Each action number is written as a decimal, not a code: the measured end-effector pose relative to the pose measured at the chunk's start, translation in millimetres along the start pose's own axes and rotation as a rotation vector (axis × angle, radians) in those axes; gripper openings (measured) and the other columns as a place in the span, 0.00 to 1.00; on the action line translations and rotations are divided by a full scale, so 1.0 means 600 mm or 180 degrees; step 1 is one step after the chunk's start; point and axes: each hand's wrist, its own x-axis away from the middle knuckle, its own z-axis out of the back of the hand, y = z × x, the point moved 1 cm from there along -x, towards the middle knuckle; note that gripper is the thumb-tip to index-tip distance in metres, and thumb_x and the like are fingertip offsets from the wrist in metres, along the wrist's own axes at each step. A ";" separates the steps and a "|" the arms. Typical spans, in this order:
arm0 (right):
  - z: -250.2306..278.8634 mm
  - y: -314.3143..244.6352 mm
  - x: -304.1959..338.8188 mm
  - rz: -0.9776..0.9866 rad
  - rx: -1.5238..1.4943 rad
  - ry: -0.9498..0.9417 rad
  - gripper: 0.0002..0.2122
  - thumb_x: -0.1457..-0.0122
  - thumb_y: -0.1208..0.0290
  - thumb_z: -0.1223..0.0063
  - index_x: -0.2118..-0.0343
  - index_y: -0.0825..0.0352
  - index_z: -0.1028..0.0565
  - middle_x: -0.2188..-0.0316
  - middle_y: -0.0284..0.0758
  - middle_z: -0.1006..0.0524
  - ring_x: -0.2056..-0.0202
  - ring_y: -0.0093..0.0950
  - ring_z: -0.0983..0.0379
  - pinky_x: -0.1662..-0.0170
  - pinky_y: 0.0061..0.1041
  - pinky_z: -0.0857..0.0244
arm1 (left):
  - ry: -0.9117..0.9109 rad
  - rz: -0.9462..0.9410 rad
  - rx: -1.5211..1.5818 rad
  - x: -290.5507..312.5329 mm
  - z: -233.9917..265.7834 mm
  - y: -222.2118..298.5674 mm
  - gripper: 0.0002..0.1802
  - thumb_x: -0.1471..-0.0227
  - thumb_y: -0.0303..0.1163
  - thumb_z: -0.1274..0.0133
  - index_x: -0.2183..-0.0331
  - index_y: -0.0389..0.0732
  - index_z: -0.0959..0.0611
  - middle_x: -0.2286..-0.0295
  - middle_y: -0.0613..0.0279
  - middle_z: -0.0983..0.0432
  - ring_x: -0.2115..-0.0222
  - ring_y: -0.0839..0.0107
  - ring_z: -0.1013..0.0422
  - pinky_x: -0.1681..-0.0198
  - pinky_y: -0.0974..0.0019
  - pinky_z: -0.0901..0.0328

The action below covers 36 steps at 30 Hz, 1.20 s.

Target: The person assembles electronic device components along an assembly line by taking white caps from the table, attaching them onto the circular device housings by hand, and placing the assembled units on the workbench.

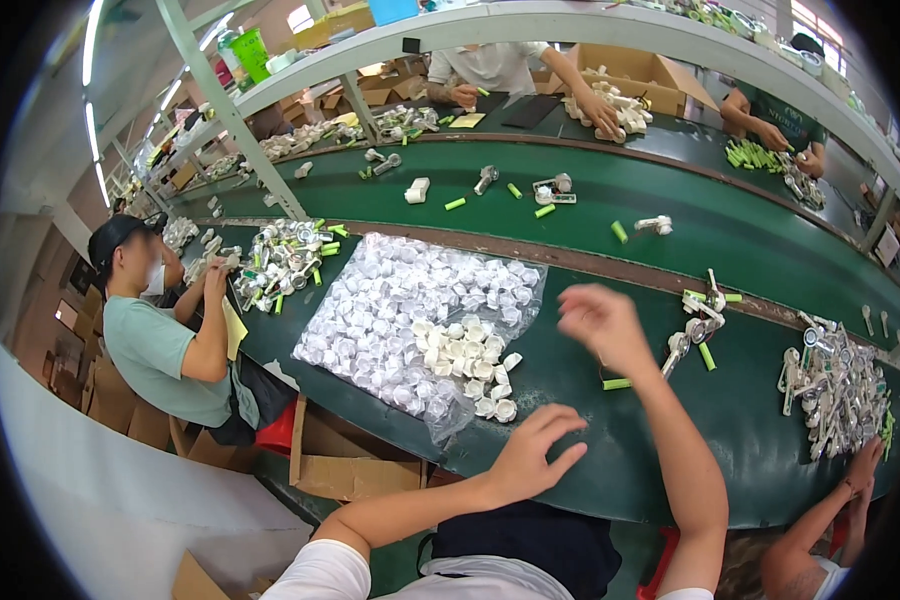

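My left hand (535,455) is open over the near edge of the green work table (570,480), thumb apart from the fingers, holding nothing. Farther forward and to the right, my right hand (610,325) hangs above the table with loosely bent fingers; nothing shows in it. A green cylinder (617,384) lies beside my right wrist. Left of my hands, a clear plastic bag (370,330) lies spread with many small white plastic cups, and a heap of loose cream-white cups (470,350) sits on its right part. Small white-and-grey assemblies (678,347) with green cylinders lie right of my right forearm.
Beyond the table runs a green conveyor belt (370,195) carrying scattered parts and green cylinders. A metal shelf frame (235,115) spans above. Heaps of assemblies lie left (285,255) and right (840,390). Co-workers sit left, right and across. A cardboard box (355,470) stands below.
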 end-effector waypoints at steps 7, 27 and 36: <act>-0.120 0.072 0.034 0.1062 0.2067 -0.0978 0.13 0.47 0.75 0.46 0.57 0.68 0.24 0.58 0.43 0.27 0.59 0.42 0.27 0.55 0.36 0.31 | 0.0272 -0.0029 0.0213 0.001 0.028 0.019 0.07 0.51 0.23 0.40 0.66 0.34 0.18 0.67 0.54 0.22 0.67 0.62 0.24 0.62 0.66 0.30; -0.107 0.036 0.128 0.0889 0.2557 -0.1191 0.11 0.47 0.70 0.41 0.63 0.69 0.26 0.64 0.40 0.29 0.62 0.38 0.27 0.57 0.35 0.32 | -0.2435 -0.0753 -0.1144 -0.327 -0.015 -0.160 0.31 0.63 0.19 0.36 0.52 0.40 0.24 0.58 0.58 0.26 0.54 0.57 0.30 0.48 0.57 0.35; -0.021 -0.162 0.170 0.1272 0.0642 0.0513 0.14 0.49 0.79 0.36 0.59 0.71 0.24 0.62 0.40 0.26 0.71 0.25 0.26 0.66 0.24 0.30 | 0.0094 -0.0286 0.3445 -0.270 0.056 -0.050 0.31 0.53 0.22 0.36 0.49 0.39 0.32 0.54 0.53 0.27 0.53 0.63 0.28 0.52 0.59 0.29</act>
